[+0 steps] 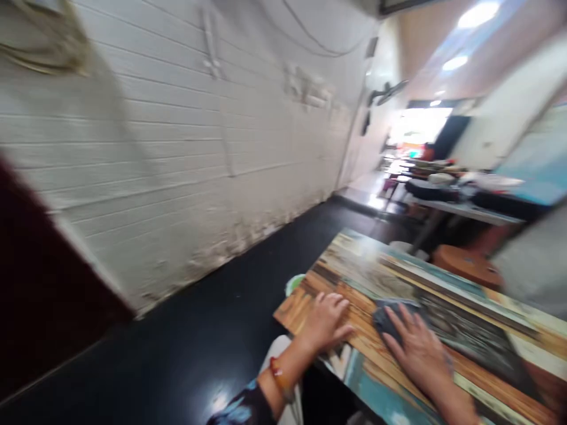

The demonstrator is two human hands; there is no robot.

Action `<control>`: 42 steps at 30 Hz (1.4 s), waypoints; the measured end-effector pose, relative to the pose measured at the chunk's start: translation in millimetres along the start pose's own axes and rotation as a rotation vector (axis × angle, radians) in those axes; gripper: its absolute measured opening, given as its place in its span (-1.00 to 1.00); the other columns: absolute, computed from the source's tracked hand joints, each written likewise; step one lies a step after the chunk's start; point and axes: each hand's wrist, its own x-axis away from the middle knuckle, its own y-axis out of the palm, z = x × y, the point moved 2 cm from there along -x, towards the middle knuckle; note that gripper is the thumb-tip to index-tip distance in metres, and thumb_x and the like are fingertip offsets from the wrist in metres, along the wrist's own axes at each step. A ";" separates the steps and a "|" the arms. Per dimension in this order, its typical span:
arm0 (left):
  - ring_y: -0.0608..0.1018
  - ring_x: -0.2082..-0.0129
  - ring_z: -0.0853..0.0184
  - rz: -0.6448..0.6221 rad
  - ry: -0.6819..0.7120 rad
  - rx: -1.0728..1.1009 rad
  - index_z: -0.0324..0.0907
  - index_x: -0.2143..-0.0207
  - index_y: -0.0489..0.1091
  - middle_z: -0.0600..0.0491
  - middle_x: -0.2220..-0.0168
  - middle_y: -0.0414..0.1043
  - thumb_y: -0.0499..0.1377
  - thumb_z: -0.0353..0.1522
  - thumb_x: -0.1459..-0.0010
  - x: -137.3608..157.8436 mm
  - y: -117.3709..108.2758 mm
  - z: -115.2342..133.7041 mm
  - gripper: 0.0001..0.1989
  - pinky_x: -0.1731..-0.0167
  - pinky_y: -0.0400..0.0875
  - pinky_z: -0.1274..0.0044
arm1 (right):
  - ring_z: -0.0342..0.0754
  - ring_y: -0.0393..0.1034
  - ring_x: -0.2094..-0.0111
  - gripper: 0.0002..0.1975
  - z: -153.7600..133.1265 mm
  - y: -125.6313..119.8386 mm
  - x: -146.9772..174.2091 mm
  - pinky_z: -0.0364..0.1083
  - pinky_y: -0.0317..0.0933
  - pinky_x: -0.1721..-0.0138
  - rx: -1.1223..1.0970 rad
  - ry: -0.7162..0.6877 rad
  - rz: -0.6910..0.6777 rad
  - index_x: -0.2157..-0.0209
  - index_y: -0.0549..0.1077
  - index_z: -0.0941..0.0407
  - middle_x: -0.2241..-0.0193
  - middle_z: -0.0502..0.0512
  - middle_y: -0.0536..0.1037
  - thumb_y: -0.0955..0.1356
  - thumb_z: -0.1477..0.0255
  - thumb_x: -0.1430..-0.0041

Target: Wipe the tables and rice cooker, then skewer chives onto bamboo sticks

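Note:
My right hand [419, 349] holds a dark grey cloth [381, 319] pressed against the tabletop, its fingers spread over the top of the bunched fabric. The tabletop [367, 271] has a pattern of wood planks in brown, cream and teal, with a glossy surface. Near its left corner, my left hand [326, 321] lies on the planks with fingers spread and nothing in them. A red and amber bracelet [279, 373] circles my left wrist. Part of the cloth is hidden under my right palm.
A green and white container [295, 284] shows beyond the table's left edge. Behind the table stand a brown stool [467, 265] and another table [478, 211] with blurred items. A white brick wall [177, 147] runs along the left, above dark floor [199, 342].

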 end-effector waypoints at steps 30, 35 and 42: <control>0.35 -0.25 0.12 0.006 0.064 -0.214 -0.08 -0.22 0.27 -0.10 -0.24 0.32 0.11 -0.16 -0.24 -35.4 20.0 -14.9 -0.48 -0.25 0.18 0.11 | 0.25 -0.03 -0.33 -0.45 3.7 -22.2 -15.1 0.31 -0.17 -0.26 -0.263 0.140 -0.155 -0.26 0.27 -0.15 -0.35 0.03 0.16 0.29 0.22 -0.24; 0.35 -0.26 0.11 -0.002 0.057 -0.213 -0.08 -0.22 0.27 -0.10 -0.24 0.31 0.09 -0.13 -0.25 -35.9 17.5 -13.4 -0.48 -0.26 0.17 0.10 | 0.24 -0.02 -0.33 -0.46 4.8 -19.9 -15.2 0.32 -0.17 -0.26 -0.260 0.137 -0.156 -0.26 0.27 -0.16 -0.36 0.03 0.15 0.29 0.21 -0.24; 0.34 -0.26 0.08 0.000 0.077 -0.257 -0.09 -0.23 0.27 -0.10 -0.25 0.30 0.09 -0.10 -0.23 -35.8 21.7 -16.5 -0.44 -0.24 0.21 0.08 | 0.25 -0.04 -0.35 -0.43 1.2 -24.8 -16.6 0.33 -0.18 -0.27 -0.251 0.140 -0.171 -0.28 0.24 -0.17 -0.37 0.03 0.11 0.30 0.23 -0.24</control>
